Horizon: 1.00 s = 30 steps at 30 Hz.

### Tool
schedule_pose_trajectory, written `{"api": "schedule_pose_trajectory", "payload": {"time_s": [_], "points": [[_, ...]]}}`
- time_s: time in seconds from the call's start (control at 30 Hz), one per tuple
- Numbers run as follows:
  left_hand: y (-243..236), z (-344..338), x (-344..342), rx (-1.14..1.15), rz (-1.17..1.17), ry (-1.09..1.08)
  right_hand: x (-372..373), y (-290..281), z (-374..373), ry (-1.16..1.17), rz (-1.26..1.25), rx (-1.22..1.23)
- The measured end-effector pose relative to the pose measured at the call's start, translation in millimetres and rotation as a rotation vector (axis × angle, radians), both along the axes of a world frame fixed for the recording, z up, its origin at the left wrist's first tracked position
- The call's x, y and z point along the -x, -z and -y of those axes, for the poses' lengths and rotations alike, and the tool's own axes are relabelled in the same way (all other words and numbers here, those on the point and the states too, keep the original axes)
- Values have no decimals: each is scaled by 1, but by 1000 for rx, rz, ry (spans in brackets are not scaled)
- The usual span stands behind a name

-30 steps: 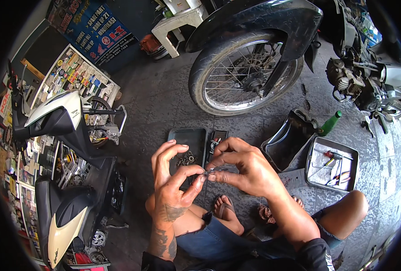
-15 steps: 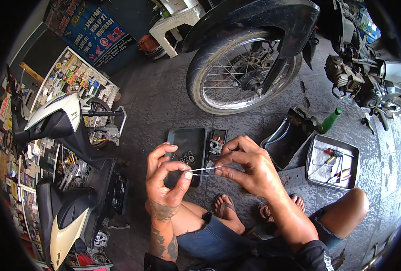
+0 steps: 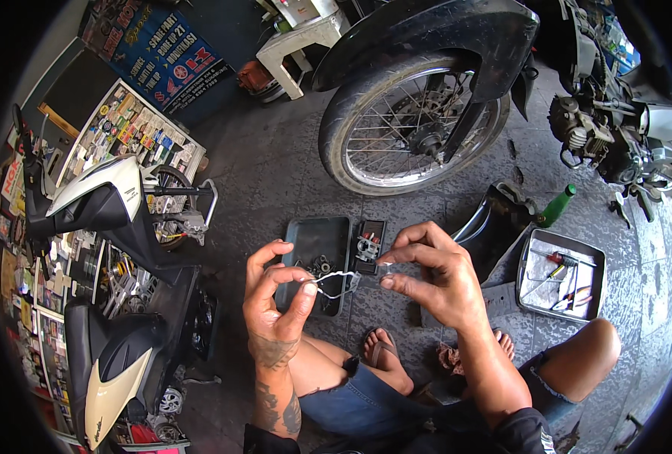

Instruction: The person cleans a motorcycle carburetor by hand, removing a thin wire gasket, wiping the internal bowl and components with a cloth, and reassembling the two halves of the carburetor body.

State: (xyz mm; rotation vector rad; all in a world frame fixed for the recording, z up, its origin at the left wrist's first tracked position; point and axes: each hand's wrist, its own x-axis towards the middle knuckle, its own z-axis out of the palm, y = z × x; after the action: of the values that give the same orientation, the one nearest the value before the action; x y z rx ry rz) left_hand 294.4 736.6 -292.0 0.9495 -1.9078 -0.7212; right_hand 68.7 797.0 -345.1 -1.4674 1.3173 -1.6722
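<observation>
My left hand [image 3: 281, 310] is closed in a pinch, thumb against forefinger, on one end of a thin, whitish loop [image 3: 341, 274]. The loop looks like a gasket or a bent strand; its material I cannot make out. It sticks out to the right with a wavy upper edge and a lower strand hanging under it. Just beyond its free end is my right hand [image 3: 442, 280], thumb and forefinger apart, not touching the loop. Below and beyond the loop lies a dark tray [image 3: 317, 234] with small metal parts [image 3: 322, 265]. Beside it a small carburetor-like metal part [image 3: 367, 247] rests on a dark holder.
On the right are a black plastic bin [image 3: 495, 227], a green bottle [image 3: 557, 204] and a tray of tools [image 3: 529, 291]. A motorcycle wheel [image 3: 343, 151] stands ahead, an engine [image 3: 578, 129] at far right. A white scooter body [image 3: 101, 193] fills the left.
My right hand has let go of the loop's right end and moved right, with its fingers spreading. The loop has opened wider and bends; my left hand still holds it.
</observation>
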Motion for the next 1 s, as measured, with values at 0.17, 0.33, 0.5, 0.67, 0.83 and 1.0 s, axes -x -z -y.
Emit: {"api": "schedule_pose_trajectory", "payload": {"time_s": [0.17, 0.33, 0.5, 0.67, 0.83, 1.0], "points": [[4, 2, 5, -57, -39, 28, -11, -11, 8, -34, -18, -34], [12, 0, 12, -284, -267, 90, -17, 12, 7, -78, 75, -14], [19, 3, 9, -156, -87, 130, -27, 16, 8, -112, 22, 1], [14, -1, 14, -86, -7, 106, -33, 11, 13, -93, -14, 6], [15, 0, 16, -106, -24, 116, -35, 13, 14, -83, -27, 4], [10, -2, 16, -93, 5, 108, -40, 17, 15, -94, -41, 7]]}}
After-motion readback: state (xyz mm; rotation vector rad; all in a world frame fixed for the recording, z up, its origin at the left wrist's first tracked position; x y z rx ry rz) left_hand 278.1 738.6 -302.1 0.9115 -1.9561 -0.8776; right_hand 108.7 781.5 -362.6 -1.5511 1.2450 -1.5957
